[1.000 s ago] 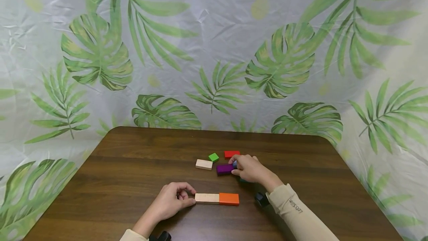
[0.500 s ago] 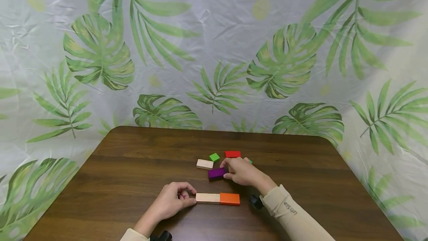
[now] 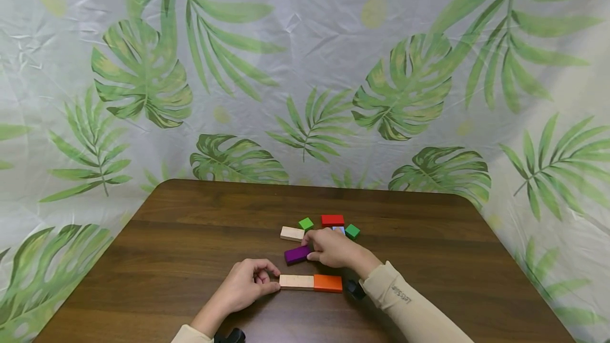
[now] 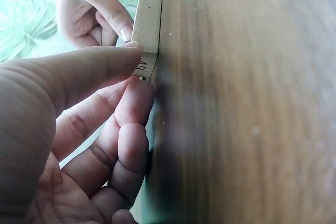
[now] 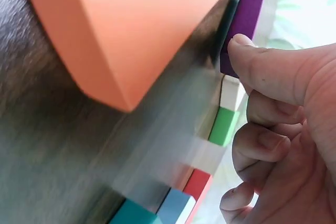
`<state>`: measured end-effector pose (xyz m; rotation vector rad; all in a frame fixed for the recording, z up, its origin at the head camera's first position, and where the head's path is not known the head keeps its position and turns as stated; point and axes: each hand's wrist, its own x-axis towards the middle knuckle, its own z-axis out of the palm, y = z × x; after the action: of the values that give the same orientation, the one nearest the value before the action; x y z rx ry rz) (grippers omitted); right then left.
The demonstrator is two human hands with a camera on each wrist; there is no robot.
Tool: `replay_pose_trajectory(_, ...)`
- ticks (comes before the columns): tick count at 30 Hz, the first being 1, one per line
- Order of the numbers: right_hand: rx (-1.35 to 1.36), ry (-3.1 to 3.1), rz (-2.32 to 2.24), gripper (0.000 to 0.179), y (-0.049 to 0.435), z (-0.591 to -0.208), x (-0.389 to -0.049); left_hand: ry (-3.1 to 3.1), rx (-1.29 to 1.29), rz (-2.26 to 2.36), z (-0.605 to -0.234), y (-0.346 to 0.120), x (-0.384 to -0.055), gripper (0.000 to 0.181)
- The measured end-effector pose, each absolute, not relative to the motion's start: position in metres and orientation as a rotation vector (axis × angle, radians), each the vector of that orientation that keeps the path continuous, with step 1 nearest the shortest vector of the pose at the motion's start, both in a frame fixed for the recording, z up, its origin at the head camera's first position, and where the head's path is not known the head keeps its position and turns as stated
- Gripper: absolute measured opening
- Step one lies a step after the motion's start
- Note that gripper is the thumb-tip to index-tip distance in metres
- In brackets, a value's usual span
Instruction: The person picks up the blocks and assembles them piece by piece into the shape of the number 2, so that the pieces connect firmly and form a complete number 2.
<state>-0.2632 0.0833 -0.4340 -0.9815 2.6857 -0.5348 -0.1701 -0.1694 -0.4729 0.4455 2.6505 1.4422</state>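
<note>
In the head view my left hand has thumb and index finger at the left end of a plain wooden block, pinching its corners. An orange block lies end to end with that block on its right. My right hand pinches the right end of a purple block between thumb and fingers, just behind the plain block and slightly angled. Close up in the right wrist view, the thumb lies on the purple block. The left wrist view shows printed marks on the plain block's near end.
Behind the hands on the brown table lie another plain block, a light green block, a red block, a partly covered blue block and a dark green block. A leaf-patterned sheet hangs behind the table.
My right hand has moved left and a little nearer with the purple block, uncovering the dark green block and part of the blue one. The left hand has stayed at the plain block.
</note>
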Motion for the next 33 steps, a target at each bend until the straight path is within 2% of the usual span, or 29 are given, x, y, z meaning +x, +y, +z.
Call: replay_pose_trajectory(33,-1.024,2.648,-0.531,0.023,0.063,-0.431,-0.257,2.632,0.424,1.468,-0.474,-0.17,-0.172,0.015)
